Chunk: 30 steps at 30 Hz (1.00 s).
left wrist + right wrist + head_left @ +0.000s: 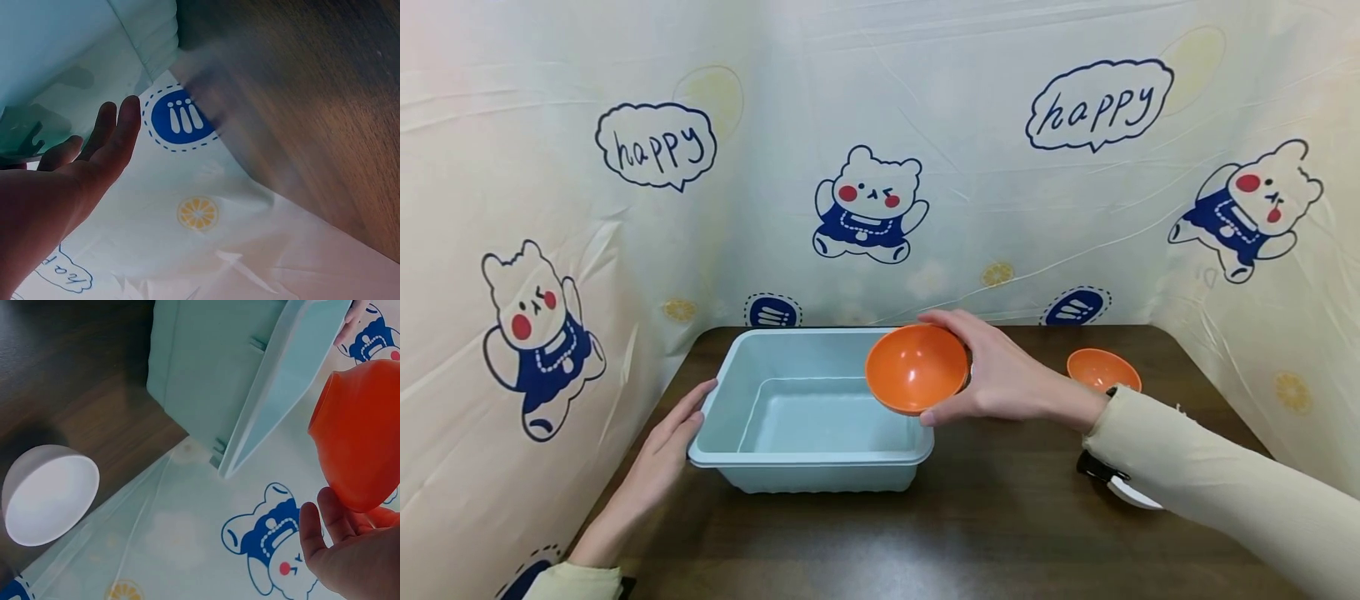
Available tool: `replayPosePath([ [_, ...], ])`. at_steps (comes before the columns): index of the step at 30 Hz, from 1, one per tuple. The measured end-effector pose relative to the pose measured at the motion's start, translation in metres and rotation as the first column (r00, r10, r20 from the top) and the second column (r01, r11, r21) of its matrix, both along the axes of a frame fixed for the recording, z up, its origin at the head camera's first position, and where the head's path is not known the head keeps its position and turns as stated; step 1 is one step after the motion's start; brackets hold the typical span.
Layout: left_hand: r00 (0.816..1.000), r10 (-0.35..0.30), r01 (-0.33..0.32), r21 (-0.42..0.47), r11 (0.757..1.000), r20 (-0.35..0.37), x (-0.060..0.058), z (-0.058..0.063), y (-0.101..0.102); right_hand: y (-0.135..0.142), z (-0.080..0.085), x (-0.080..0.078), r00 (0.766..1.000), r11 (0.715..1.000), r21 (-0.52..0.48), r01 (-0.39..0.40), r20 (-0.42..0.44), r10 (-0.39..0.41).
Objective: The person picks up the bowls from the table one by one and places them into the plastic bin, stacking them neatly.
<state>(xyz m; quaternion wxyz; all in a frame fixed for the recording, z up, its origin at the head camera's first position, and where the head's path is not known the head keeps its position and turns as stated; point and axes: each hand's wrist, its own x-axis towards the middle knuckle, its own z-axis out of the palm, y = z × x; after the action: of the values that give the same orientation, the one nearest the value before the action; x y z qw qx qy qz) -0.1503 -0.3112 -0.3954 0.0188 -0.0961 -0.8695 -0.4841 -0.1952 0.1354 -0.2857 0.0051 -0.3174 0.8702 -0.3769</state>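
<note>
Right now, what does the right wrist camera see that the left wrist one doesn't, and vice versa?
Only the right wrist view shows the right hand holding an orange bowl, a white bowl and printed bears. Only the left wrist view shows cloud-framed lettering. Both show the blue-green bin, table, printed cloth and left hand.

Head view bright, with soft glare on the counter point(880, 546) in front of the basin point(820, 477); left wrist view dimmer.
</note>
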Motion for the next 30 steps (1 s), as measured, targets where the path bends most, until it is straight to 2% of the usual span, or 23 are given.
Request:
replayPosePath([
  [11,1.0,-0.007,0.006,-0.009,1.0,-0.013,-0.001,-0.001,-0.001,-0.016,-0.002,-0.008,1.0,0.999,0.027,-0.031,-0.004,0.031],
  [20,1.0,-0.019,0.018,-0.004,1.0,-0.008,-0.002,-0.001,0.0,-0.031,-0.002,-0.014,0.998,0.997,0.039,-0.059,0.028,0.058],
  [30,1.0,0.004,-0.004,-0.021,1.0,-0.011,-0.002,-0.001,0.002,-0.046,-0.002,-0.023,0.996,0.996,0.054,-0.078,0.057,0.075],
])
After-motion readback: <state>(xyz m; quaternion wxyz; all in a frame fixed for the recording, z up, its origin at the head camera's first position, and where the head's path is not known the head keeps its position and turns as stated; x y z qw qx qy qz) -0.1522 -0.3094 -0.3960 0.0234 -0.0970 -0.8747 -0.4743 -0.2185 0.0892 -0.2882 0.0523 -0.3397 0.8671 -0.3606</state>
